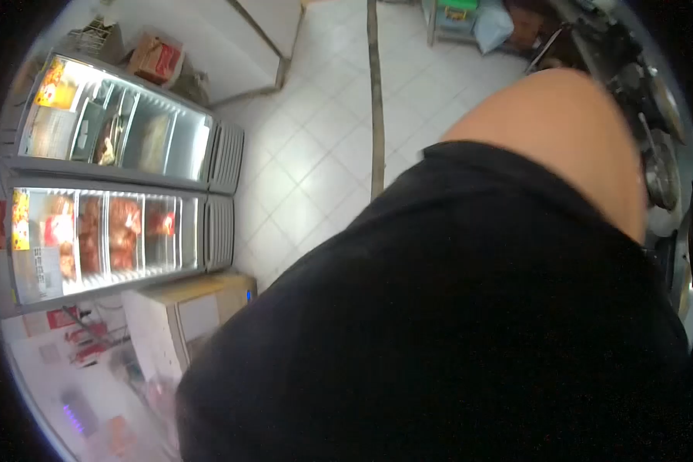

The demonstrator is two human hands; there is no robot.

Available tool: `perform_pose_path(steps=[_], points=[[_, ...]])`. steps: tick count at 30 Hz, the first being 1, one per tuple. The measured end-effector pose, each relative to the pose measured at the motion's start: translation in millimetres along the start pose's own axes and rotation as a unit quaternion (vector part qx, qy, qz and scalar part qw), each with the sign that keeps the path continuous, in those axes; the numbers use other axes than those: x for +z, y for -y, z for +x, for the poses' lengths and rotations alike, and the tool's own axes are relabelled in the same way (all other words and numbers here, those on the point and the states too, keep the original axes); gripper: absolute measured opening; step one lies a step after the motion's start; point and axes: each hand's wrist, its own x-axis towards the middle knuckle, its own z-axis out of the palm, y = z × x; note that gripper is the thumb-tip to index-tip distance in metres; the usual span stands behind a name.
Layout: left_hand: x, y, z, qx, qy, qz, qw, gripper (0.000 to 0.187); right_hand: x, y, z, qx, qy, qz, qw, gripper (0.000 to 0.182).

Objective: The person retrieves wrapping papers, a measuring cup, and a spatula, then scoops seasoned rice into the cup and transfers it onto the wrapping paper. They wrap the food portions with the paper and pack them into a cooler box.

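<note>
Black cloth point(439, 308) fills the middle and lower right of the head view. Beyond its upper edge shows a stretch of bare skin point(554, 138), slightly blurred; I cannot tell for certain which body part it is. Neither my left hand nor my right hand appears, so what they hold or touch is hidden.
Two lit glass-door refrigerators point(223, 158) stand at the left, the lower one holding reddish packages point(123, 231). A pale cabinet point(200, 316) is below them. White floor tiles point(308, 138) carry a dark strip point(376, 100). Metal pans point(661, 169) line the right edge.
</note>
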Motion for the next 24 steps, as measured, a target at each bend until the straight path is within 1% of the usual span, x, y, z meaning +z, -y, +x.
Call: perform_pose_path(steps=[1, 2, 3, 4, 5, 8, 14, 16, 18, 20, 22, 24], points=[[-32, 12, 1, -0.002, -0.001, 0.003, 1.000, 0.034, -14, 14, 13, -0.001, 0.017, -0.004, 1.000, 0.044], [-46, 21, 14, -0.014, 0.033, 0.000, 0.999, 0.034, -29, 26, 18, -0.026, 0.032, -0.002, 0.999, 0.045], [-68, 30, 16, -0.044, 0.044, -0.005, 0.998, 0.035, -46, 40, 23, -0.043, 0.062, -0.006, 0.997, 0.046], [-92, 36, 30, -0.030, 0.067, 0.002, 0.997, 0.036, -60, 54, 33, -0.055, 0.056, -0.014, 0.997, 0.046], [-113, 48, 38, -0.027, 0.068, 0.002, 0.997, 0.036, -75, 70, 46, -0.055, 0.054, -0.019, 0.997, 0.047], [-177, 68, 55, -0.057, 0.114, 0.017, 0.992, 0.038, -117, 115, 67, -0.085, 0.083, -0.049, 0.992, 0.049], [-321, 122, 95, -0.064, 0.196, 0.060, 0.977, 0.043, -198, 204, 121, -0.142, 0.080, -0.132, 0.978, 0.052], [-380, 145, 98, -0.075, 0.220, 0.096, 0.968, 0.044, -230, 229, 141, -0.161, 0.083, -0.176, 0.967, 0.054], [-440, 189, 106, -0.074, 0.233, 0.155, 0.957, 0.045, -272, 249, 169, -0.166, 0.077, -0.227, 0.957, 0.055], [-514, 228, 118, -0.071, 0.240, 0.226, 0.942, 0.047, -318, 265, 203, -0.183, 0.082, -0.276, 0.940, 0.056], [-588, 258, 137, -0.061, 0.248, 0.285, 0.924, 0.048, -371, 292, 232, -0.194, 0.059, -0.327, 0.923, 0.057], [-672, 284, 136, -0.091, 0.236, 0.324, 0.912, 0.050, -420, 325, 269, -0.222, 0.057, -0.354, 0.907, 0.059]])
